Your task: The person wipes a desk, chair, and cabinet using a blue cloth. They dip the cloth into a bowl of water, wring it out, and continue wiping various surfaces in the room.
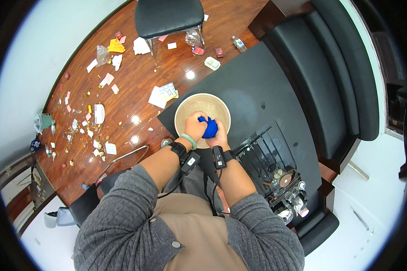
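A bunched blue cloth [210, 129] is gripped between both hands over a round beige basin [202, 100]. My left hand [195, 125], with a pale green bangle at its wrist, holds the cloth from the left side, fingers curled over its top. My right hand [220, 133] closes on its right side. The basin stands on a dark table [246, 84] near its left corner. What lies in the lower part of the basin is partly hidden by the hands and wrists.
A black wire rack [257, 159] with glassware and jars stands at the right on the table. A black chair [169, 17] is beyond it, and a black sofa [312, 78] lines the right. Papers [157, 97] and scattered litter lie on the wooden floor at the left.
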Demonstrator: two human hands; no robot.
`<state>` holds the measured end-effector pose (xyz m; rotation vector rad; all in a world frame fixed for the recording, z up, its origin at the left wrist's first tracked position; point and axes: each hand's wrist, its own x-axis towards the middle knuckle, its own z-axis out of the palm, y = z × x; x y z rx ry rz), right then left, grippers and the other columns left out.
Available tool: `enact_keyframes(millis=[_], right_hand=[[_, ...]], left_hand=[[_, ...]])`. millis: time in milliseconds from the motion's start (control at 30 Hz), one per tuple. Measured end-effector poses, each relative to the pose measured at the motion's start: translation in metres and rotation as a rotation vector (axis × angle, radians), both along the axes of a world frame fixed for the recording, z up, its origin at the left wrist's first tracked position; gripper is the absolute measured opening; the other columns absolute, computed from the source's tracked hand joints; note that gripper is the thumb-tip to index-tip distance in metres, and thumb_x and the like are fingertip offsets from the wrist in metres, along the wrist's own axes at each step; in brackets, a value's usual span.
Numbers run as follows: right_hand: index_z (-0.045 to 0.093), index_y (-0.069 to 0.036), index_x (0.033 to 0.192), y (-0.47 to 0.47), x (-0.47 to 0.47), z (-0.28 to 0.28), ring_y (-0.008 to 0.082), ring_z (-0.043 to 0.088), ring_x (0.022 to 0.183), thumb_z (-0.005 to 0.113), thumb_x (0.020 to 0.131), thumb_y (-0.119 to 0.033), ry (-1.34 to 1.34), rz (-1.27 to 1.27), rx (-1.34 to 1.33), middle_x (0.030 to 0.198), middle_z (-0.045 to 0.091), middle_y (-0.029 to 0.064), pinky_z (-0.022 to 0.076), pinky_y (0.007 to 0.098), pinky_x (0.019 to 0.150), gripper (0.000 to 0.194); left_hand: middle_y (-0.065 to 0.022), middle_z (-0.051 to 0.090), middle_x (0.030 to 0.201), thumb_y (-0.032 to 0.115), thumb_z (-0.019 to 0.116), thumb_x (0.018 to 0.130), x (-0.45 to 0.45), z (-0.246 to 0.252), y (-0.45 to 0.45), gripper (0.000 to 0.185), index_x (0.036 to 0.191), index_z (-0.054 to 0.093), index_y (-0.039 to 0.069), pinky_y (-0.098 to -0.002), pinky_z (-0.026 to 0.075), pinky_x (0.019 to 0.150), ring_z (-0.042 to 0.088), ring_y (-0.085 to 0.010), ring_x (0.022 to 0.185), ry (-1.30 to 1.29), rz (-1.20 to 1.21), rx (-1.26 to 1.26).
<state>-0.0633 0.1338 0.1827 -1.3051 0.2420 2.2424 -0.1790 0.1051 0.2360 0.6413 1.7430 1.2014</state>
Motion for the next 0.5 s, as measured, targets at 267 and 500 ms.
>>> enact_keyframes(millis=[267,500], right_hand=[[0.047,-0.012,0.134,-0.004,0.021,0.03,0.0301,0.051,0.124,0.056,0.094,-0.05,0.185,0.089,-0.03,0.135,0.051,0.0148,0.04,0.057,0.102,0.057],[0.064,-0.003,0.083,0.02,0.01,0.065,0.0283,0.064,0.097,0.074,0.077,-0.01,-0.679,0.574,1.154,0.092,0.068,0.0101,0.051,0.0394,0.086,0.013]], left_hand=[[-0.0133,0.063,0.097,-0.009,0.058,0.066,0.003,-0.007,-0.015,0.031,0.094,0.062,0.005,-0.0356,0.049,0.088,0.062,-0.03,0.094,0.135,-0.103,0.093],[-0.0163,0.05,0.134,0.031,0.069,0.085,-0.022,0.029,-0.016,0.069,0.143,0.035,0.015,-0.0548,0.043,0.098,0.047,-0.0412,0.123,-0.621,0.088,-0.471]])
